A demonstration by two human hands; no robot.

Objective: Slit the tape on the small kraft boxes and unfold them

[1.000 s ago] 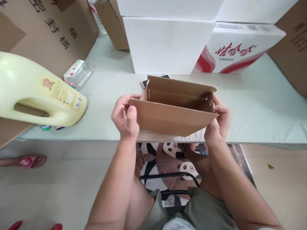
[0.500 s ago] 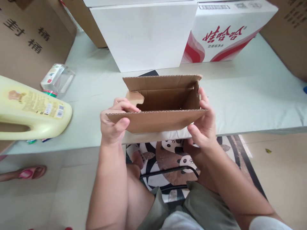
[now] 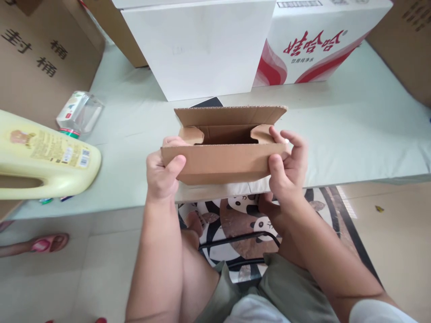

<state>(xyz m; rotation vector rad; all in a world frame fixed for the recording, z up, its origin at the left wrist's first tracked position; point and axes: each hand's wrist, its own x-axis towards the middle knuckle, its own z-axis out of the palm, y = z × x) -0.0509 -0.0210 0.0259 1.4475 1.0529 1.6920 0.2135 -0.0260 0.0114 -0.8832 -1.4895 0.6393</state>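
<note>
A small brown cardboard box (image 3: 222,162) sits at the near edge of the covered table, its top partly open. Its long far flap stands up and leans back, and the near flap is raised toward me. Both short side flaps are folded inward over the dark opening. My left hand (image 3: 164,168) pinches the near flap's left end, thumb in front and fingers behind. At the other end my right hand (image 3: 289,161) grips the near flap with the thumb in front, its fingers by the right side flap. The box's inside is mostly hidden.
Behind the box stand a white carton (image 3: 205,54) and a white-and-red carton (image 3: 313,49). A flat dark object (image 3: 208,102) lies by the white carton. On the left are a yellow jug (image 3: 67,157), a clear bottle (image 3: 81,112) and a large cardboard box (image 3: 50,40).
The right side flap has been folded inward over the opening. The near flap has risen, and my right thumb has come onto its front. My left hand has shifted slightly right.
</note>
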